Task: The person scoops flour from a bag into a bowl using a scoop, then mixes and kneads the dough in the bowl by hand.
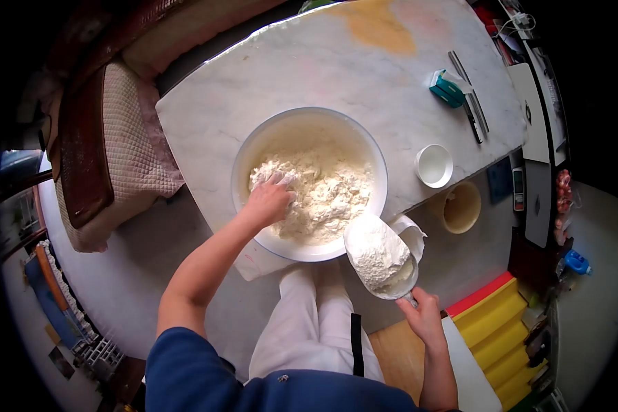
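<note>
A large white bowl [380, 154] with a blue rim stands at the table's near edge. Crumbly, floury dough [326, 199] covers its bottom. My left hand [271, 200] is down in the dough at the bowl's left side. Its flour-coated fingers are curled into the mix, the tips partly hidden. In my right hand [422, 314] is the handle of a scoop [405, 296], which is heaped with white flour [378, 255]. The scoop is at the bowl's lower right rim; whether they touch I cannot tell. Behind the scoop shows part of a white, bag-like thing [412, 237].
On the marble-like table [268, 75] are a small white bowl [434, 165], a green tissue pack [448, 89] and long dark and metal bars [468, 96]. Below its right edge sits a beige tub [462, 207]. A quilt-covered seat [123, 130] stands left; yellow drawers [498, 333] stand lower right.
</note>
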